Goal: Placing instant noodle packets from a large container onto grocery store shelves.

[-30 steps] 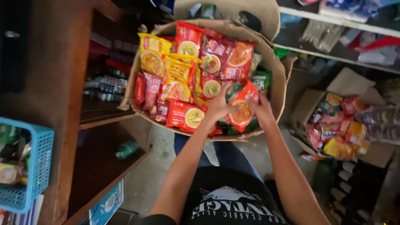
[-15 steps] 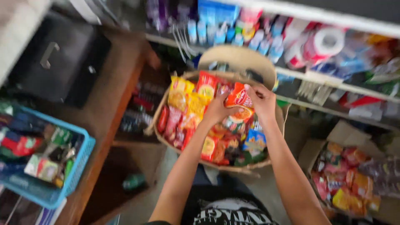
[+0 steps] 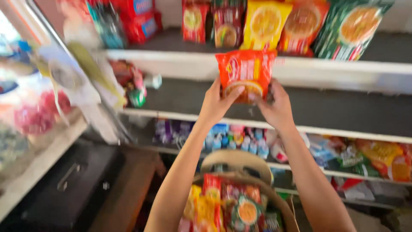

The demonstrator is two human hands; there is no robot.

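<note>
Holding an orange snack packet (image 3: pixel 245 74) up in the upper middle of the frame, both hands grip it from below. The left hand (image 3: pixel 216 104) has its fingers (image 3: pixel 234 93) curled against the packet's lower left edge, clamped on it, thumb pressed to the front. The right hand (image 3: pixel 277 107) closes on the lower right corner, its fingers wrapped behind the packet and mostly hidden. The packet stands upright, just in front of the edge of a white shelf (image 3: pixel 334 71), below a row of yellow, red and green packets (image 3: pixel 279 23) standing on that shelf. Behind the hands lies a dark, bare shelf board (image 3: pixel 343 107). At the bottom middle of the frame sits a cardboard box (image 3: pixel 240 161) filled with more bright packets, between the two forearms. A black case (image 3: pixel 73 180) rests at the lower left. The view is motion-blurred, especially along the left side.
</note>
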